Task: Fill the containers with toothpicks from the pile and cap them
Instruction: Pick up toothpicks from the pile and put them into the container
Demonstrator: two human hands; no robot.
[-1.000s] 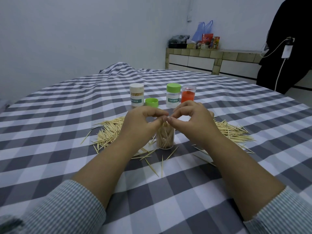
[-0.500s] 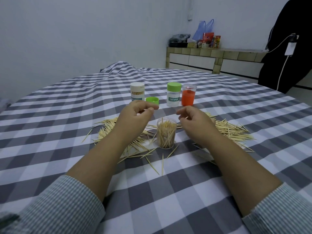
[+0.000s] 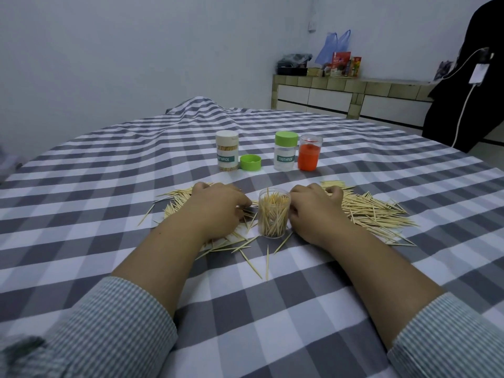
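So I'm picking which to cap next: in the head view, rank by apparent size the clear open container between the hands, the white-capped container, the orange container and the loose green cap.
1. clear open container, though it is nearest the camera
2. white-capped container
3. orange container, close to the white-capped one, so unsure
4. loose green cap, clearly smallest

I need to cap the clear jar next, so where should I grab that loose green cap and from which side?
Pinch the green cap by its round side wall, coming from above with the left hand. It lies flat between the white-lidded jar and the green-lidded jar, so sideways room looks tight.
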